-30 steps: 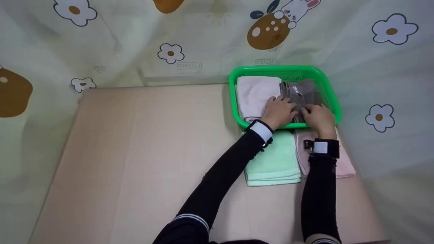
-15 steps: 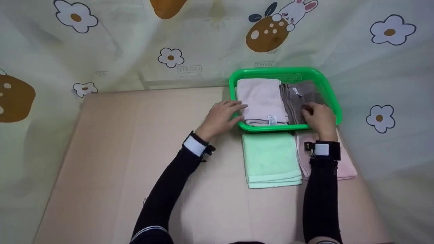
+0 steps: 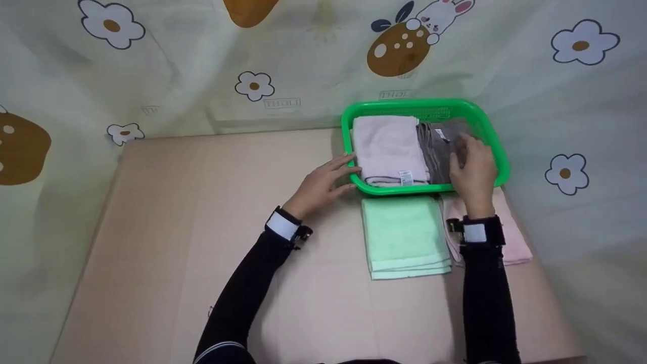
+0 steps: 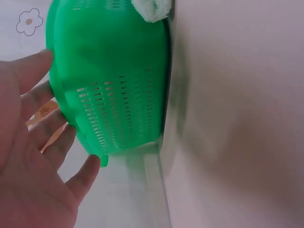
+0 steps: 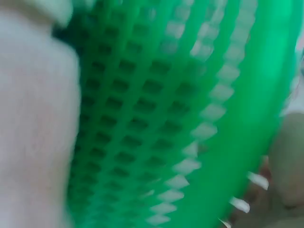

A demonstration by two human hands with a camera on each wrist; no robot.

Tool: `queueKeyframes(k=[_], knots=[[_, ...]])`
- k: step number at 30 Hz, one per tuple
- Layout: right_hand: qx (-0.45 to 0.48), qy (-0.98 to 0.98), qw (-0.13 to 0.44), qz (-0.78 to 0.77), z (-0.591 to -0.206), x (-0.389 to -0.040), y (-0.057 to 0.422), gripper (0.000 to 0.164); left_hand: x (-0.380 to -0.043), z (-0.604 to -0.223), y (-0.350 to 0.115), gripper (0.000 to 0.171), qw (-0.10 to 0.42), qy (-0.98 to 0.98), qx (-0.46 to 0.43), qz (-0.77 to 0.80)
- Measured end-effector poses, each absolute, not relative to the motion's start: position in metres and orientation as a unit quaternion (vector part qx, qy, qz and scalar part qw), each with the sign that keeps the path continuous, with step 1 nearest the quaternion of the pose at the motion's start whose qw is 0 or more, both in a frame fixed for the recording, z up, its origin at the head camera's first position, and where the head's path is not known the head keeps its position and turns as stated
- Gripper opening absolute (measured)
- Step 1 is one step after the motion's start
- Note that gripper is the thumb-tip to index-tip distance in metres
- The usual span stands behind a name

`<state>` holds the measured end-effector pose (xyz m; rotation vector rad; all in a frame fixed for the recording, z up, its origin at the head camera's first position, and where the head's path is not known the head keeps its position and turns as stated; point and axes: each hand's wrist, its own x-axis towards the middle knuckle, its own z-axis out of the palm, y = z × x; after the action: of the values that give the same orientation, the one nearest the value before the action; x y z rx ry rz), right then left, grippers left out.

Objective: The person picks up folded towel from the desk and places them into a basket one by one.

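Note:
A green plastic basket point(image 3: 404, 190) stands at the back right of the table. In its left half lies a folded pale pinkish towel point(image 3: 386, 144), its label at the front edge. Dark grey-brown folded towels point(image 3: 438, 156) fill the right half. My left hand point(image 3: 317, 188) has its fingers spread against the basket's left rim; in the left wrist view, fingertips touch the green rim point(image 4: 57, 90). Over the grey-brown towels, inside the basket, is my right hand point(image 3: 474, 174), fingers loosely bent and thumb apart. Its fingertips are partly hidden.
In front of the basket lie a folded mint-green towel point(image 3: 404, 232) and a folded pink towel point(image 3: 513, 237), the latter partly under my right wrist. The table point(image 3: 227, 227) spreads out to the left. A patterned curtain point(image 3: 313, 55) hangs behind.
My left hand has left the towels and moved left to the basket's left rim, uncovering the pale towel's label. Lately my right hand has shifted slightly farther back over the grey-brown towels.

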<state>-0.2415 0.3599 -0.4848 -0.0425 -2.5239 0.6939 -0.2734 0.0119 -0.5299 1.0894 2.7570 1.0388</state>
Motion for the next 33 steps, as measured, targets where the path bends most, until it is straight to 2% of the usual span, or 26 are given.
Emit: queueKeyframes(k=[2,4,7,11,13,17,21,25,30,33], knots=[[0.027,-0.923,0.286,0.255,-0.48,-0.229,0.341,0.035,-0.274,-0.53,0.006,0.05,0.01,0.876,0.349,0.332],[0.078,-0.926,0.286,0.235,-0.48,-0.213,0.325,0.026,-0.275,-0.529,0.0,0.055,0.022,0.871,0.357,0.336],[0.136,-0.947,0.214,0.194,-0.488,-0.185,0.316,0.019,-0.274,-0.527,-0.007,0.06,0.027,0.867,0.369,0.334],[0.174,-0.969,0.07,0.158,-0.507,-0.157,0.323,0.031,-0.266,-0.518,-0.02,0.063,0.008,0.874,0.369,0.316],[0.181,-0.972,0.023,0.147,-0.515,-0.149,0.328,0.04,-0.261,-0.513,-0.031,0.063,-0.006,0.881,0.364,0.303],[0.193,-0.971,-0.023,0.142,-0.527,-0.144,0.331,0.053,-0.251,-0.504,-0.057,0.062,-0.029,0.894,0.339,0.292],[0.218,-0.968,-0.021,0.126,-0.531,-0.149,0.324,0.055,-0.242,-0.503,-0.085,0.06,-0.027,0.908,0.303,0.289],[0.248,-0.962,-0.011,0.113,-0.532,-0.156,0.305,0.054,-0.233,-0.51,-0.109,0.057,0.03,0.92,0.266,0.286],[0.284,-0.954,-0.006,0.098,-0.534,-0.163,0.26,0.056,-0.226,-0.518,-0.124,0.039,0.146,0.919,0.241,0.274],[0.304,-0.948,-0.004,0.091,-0.534,-0.167,0.23,0.056,-0.225,-0.522,-0.123,0.031,0.195,0.912,0.239,0.271]])
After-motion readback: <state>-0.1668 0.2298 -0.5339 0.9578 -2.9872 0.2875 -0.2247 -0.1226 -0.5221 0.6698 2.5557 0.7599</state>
